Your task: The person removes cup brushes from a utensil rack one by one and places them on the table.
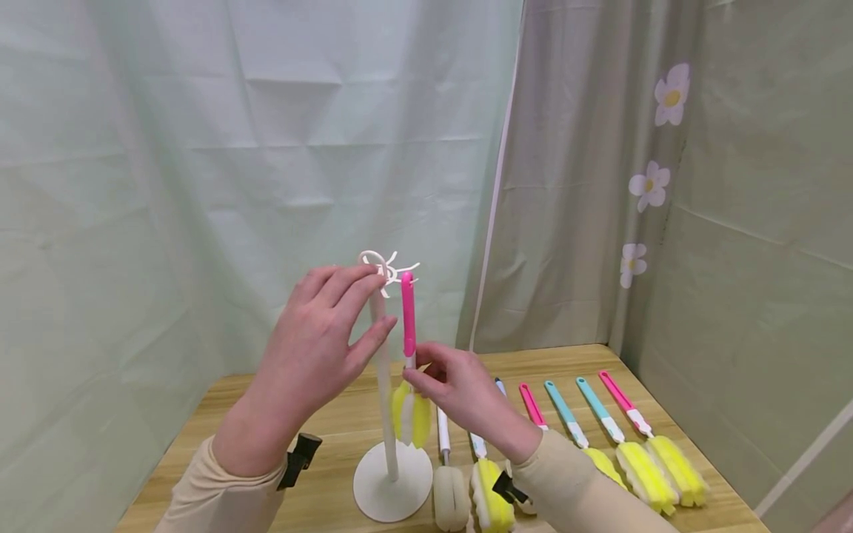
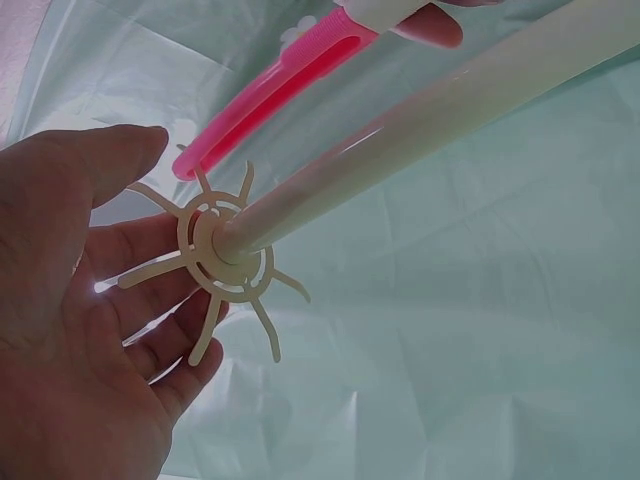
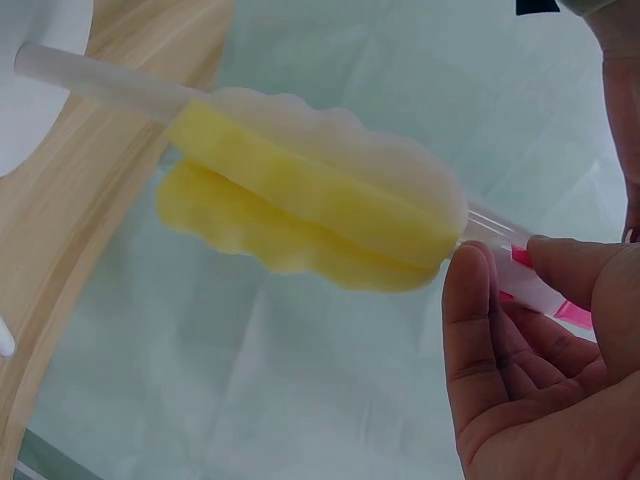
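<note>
A white stand point(image 1: 384, 385) with a round base has a ring of curved hooks point(image 2: 155, 270) at its top. My left hand point(image 1: 306, 348) is at that top, fingers extended behind the ring and thumb apart from them. Upright beside the pole is a bottle brush point(image 1: 409, 318) with a pink handle, its yellow and white sponge head point(image 3: 320, 190) pointing down. Thumb and fingers of my right hand point(image 1: 460, 385) pinch it at the white neck, just above the sponge. The upper end of the handle overlaps a hook in the head view.
Several more brushes lie on the wooden table point(image 1: 320, 429) at the right, including a pink-handled one point(image 1: 616, 390) and a turquoise-handled one point(image 1: 593, 400). A brush with a whitish sponge point(image 1: 452, 500) lies close to the stand's base. Pale curtains point(image 1: 300, 148) surround the table.
</note>
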The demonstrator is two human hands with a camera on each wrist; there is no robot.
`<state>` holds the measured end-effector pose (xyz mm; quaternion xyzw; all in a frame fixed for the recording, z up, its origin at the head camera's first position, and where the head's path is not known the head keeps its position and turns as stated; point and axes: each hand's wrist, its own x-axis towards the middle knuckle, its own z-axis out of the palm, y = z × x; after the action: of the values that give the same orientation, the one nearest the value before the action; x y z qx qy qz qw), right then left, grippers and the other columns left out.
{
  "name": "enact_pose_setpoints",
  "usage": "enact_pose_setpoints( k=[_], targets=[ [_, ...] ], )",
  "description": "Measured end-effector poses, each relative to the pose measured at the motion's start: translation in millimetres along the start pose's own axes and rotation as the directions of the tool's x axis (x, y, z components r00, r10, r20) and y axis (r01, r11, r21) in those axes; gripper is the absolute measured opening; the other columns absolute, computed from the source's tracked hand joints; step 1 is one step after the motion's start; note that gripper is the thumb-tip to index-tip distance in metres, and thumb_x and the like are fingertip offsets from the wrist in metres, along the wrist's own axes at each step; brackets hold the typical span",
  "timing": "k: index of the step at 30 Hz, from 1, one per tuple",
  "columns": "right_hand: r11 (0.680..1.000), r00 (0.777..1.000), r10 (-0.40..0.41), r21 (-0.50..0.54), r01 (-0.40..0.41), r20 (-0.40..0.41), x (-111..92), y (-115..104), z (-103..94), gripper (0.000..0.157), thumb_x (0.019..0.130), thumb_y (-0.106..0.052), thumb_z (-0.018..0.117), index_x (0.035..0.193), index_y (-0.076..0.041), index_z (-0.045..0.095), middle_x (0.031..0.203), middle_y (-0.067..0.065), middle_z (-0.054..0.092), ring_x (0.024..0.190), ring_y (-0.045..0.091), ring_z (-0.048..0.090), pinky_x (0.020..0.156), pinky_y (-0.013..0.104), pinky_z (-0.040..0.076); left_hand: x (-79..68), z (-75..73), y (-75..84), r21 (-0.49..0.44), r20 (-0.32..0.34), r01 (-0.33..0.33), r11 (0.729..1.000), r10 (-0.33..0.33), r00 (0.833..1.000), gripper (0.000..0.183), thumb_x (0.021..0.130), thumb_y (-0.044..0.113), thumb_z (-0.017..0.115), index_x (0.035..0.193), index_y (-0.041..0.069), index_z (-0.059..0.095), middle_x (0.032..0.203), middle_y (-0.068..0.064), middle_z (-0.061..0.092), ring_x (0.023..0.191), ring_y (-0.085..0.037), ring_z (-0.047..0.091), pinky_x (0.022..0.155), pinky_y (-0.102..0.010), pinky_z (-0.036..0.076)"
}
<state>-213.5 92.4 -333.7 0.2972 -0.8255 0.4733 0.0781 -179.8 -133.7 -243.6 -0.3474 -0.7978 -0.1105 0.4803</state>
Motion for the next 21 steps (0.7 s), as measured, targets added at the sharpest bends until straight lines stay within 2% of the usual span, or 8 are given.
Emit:
enact_pose_setpoints(
  k=[13,21],
  targets=[
    [1.0,1.0,0.001,-0.001,-0.001,-0.023,-1.6,-2.4,-2.0,0.019,0.107,-0.024,0.077,0.125,-0.018,0.076,0.097,-0.01,0.074,0.078,0.011,0.071,0.072,0.031,0.06,0.7,0.6,-0.3,-0.003,0.001,-0.006,1.0,0.006,1.0,0.053,0.092,0.02,0.091,0.137,-0.001,0.071,0.137,-0.019,0.07,0.122,-0.046,0.06,0.107,-0.056,0.049],
    [1.0,1.0,0.002,0.014,-0.002,-0.027,-2.5,-3.2,-3.9,0.022,0.107,-0.025,0.077,0.127,-0.016,0.076,0.099,-0.008,0.075,0.08,0.017,0.073,0.073,0.032,0.061,0.4,0.8,-0.6,-0.006,-0.006,-0.006,1.0,0.005,1.0,0.053,0.091,0.019,0.091,0.136,-0.001,0.071,0.137,-0.019,0.07,0.121,-0.046,0.06,0.106,-0.056,0.05]
  ],
)
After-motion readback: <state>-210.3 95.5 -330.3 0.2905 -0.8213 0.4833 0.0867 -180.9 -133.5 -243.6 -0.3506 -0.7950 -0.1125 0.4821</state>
